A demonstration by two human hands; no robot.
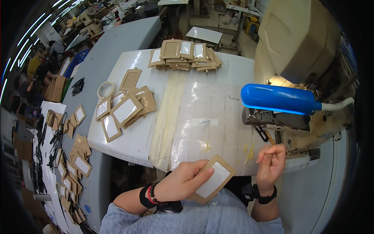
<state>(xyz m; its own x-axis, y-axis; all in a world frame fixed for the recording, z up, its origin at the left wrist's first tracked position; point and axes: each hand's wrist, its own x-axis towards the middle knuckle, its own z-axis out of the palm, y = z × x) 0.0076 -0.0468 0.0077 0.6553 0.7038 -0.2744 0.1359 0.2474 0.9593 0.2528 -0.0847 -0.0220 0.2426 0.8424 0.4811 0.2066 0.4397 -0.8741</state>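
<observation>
My left hand [187, 178] grips a tan card holder [212, 182] with a pale window in a stitched-looking frame, tilted just past the table's front edge. The thumb lies across its window. To the right, my right hand [270, 163] is raised with fingers curled and pinched together; whatever is between them is too small to make out. Just beyond it are a thin orange-brown stick [269, 137] and a black slotted part [261, 133], beside the sewing machine [300, 74]. A blue lamp-like cover [278, 99] with a pale flexible neck hangs over the machine bed.
Stacks of similar tan holders [171, 50] stand at the table's far edge. A looser pile [125, 110] lies left, beside a tape roll [105, 90]. More holders [82, 165] cover the grey side table [97, 187]. Yellow thread scraps [249, 154] lie near my right hand.
</observation>
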